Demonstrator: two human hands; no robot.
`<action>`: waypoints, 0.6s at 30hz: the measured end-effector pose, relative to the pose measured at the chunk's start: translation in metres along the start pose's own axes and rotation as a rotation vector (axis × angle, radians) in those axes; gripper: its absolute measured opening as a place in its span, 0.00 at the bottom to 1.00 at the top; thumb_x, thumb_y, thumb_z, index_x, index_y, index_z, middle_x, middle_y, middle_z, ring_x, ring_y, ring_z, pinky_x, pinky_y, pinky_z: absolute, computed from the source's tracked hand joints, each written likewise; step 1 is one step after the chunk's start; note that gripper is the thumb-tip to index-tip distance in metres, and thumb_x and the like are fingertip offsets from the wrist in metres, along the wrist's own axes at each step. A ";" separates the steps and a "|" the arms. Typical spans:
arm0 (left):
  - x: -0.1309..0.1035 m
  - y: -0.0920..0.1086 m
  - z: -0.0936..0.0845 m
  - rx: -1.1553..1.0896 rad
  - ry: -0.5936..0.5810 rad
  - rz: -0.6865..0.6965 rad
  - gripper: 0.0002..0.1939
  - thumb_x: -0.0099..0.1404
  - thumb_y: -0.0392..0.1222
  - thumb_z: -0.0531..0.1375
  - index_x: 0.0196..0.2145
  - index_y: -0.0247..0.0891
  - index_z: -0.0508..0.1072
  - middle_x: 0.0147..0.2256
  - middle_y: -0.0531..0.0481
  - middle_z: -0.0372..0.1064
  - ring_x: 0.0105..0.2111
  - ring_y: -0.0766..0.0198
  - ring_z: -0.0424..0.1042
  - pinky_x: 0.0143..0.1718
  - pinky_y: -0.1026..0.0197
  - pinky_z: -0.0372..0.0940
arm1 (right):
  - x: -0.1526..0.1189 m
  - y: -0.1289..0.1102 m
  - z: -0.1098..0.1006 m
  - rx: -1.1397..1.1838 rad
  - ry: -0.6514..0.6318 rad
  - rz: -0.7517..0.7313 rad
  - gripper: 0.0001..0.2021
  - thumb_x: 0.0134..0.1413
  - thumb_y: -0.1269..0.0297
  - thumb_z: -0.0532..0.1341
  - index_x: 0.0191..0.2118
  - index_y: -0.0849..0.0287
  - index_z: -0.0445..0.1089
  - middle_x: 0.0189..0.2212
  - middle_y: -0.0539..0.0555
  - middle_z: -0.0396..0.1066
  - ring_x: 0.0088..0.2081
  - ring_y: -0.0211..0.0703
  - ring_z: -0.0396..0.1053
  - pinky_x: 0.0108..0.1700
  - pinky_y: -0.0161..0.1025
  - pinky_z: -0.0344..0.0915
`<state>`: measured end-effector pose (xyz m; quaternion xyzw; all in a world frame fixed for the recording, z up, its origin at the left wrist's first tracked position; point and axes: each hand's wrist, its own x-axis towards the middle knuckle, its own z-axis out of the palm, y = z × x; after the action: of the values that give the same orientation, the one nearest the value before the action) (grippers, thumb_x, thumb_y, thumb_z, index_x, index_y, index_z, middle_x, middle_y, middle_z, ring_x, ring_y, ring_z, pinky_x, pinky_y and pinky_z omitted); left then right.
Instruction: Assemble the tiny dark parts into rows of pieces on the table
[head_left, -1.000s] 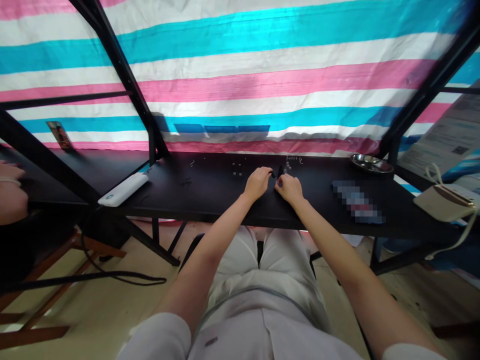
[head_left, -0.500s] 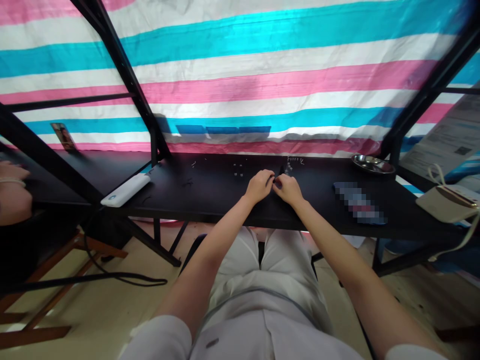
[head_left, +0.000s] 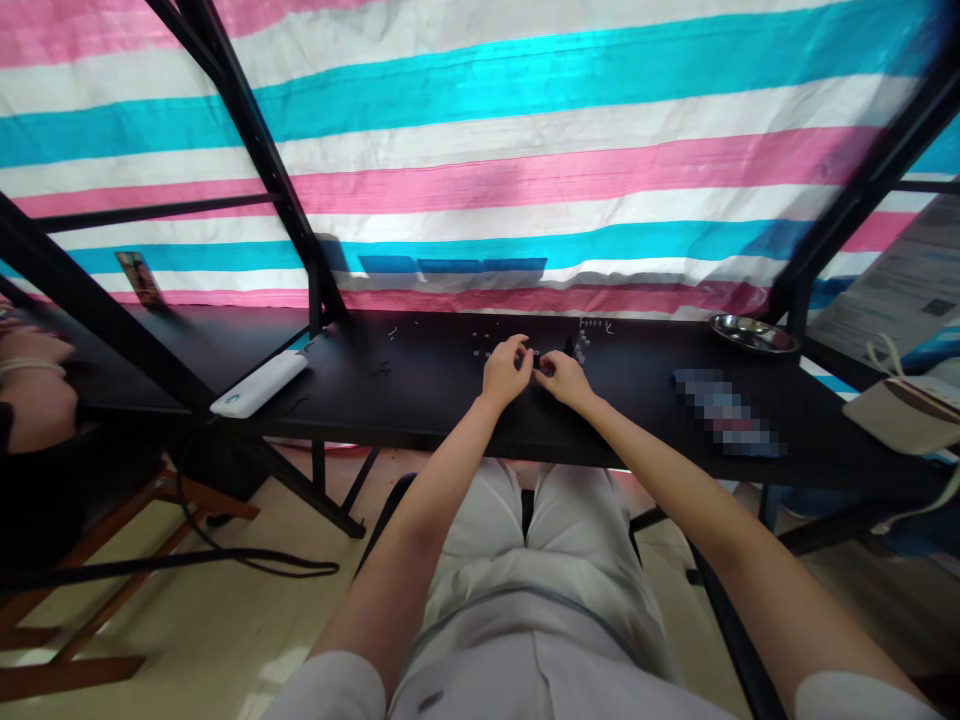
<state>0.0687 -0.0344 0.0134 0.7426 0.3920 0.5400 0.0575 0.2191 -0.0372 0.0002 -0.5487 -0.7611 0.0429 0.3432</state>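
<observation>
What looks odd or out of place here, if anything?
The pixelated item, right of the right hand, on the black table: it shows only as coarse blocks, hiding what it is. Nothing looks clearly spilled.

From my remote seat I am seeing a long black tabletop (head_left: pixel 420 390); I am taking its middle as the dial's centre, twelve at the back edge. A white elongated object (head_left: pixel 259 385) is resting aslant at nine o'clock. Thin dark scraps (head_left: pixel 381 371) are lying inward of it, and pale slivers (head_left: pixel 392 332) are sitting at ten. At eleven I am making out small pale pieces (head_left: pixel 475 353). Toward one, a row of tiny white bits (head_left: pixel 595 323) is running near the back edge, clear bits (head_left: pixel 582 345) clustering just on its near side. A round metal dish (head_left: pixel 754 334) is sitting at two, a pixelated flat item (head_left: pixel 727 412) is lying at three, and a cream bag (head_left: pixel 900 418) is resting farther out that way.
</observation>
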 end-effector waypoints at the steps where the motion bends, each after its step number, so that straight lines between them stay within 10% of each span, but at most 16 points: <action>1: 0.002 -0.005 -0.002 -0.043 0.077 -0.081 0.10 0.63 0.39 0.54 0.42 0.39 0.67 0.31 0.49 0.70 0.32 0.65 0.69 0.40 0.60 0.65 | 0.005 -0.003 0.004 0.006 -0.015 0.016 0.06 0.50 0.62 0.58 0.32 0.59 0.66 0.30 0.52 0.68 0.32 0.39 0.64 0.36 0.35 0.58; 8: 0.012 -0.027 -0.015 -0.362 0.545 -0.672 0.07 0.63 0.35 0.47 0.33 0.38 0.63 0.25 0.53 0.66 0.24 0.69 0.66 0.31 0.65 0.63 | 0.042 -0.025 0.037 -0.010 -0.127 0.101 0.06 0.53 0.64 0.58 0.36 0.59 0.68 0.33 0.53 0.70 0.35 0.39 0.66 0.36 0.34 0.59; 18: 0.009 -0.017 -0.013 -0.354 0.517 -0.584 0.07 0.63 0.35 0.47 0.33 0.38 0.64 0.25 0.53 0.66 0.25 0.69 0.65 0.33 0.65 0.62 | 0.065 -0.044 0.055 -0.052 -0.207 0.248 0.07 0.53 0.63 0.58 0.37 0.58 0.69 0.37 0.54 0.72 0.40 0.42 0.68 0.39 0.36 0.60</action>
<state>0.0495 -0.0216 0.0169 0.4193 0.4887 0.7284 0.2343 0.1420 0.0189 0.0092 -0.6399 -0.7196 0.1216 0.2405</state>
